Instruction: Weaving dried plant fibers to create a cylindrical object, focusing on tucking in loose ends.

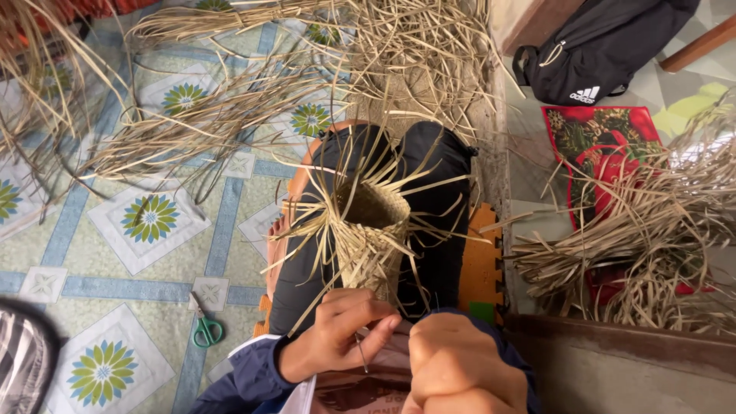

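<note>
Half-woven basket of pale dried straw, held on the lap over black-trousered legs.

Left hand pinches loose strands at the basket's near end, fingers closed on them; right hand is a closed fist just beside, contents not visible. Green-handled scissors lie on the patterned tile floor. Straw bundles lie right.

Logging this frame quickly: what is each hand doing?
Left hand: closed, pinching a thin strand at the woven basket.
Right hand: closed fist; contents cannot be told.
</note>
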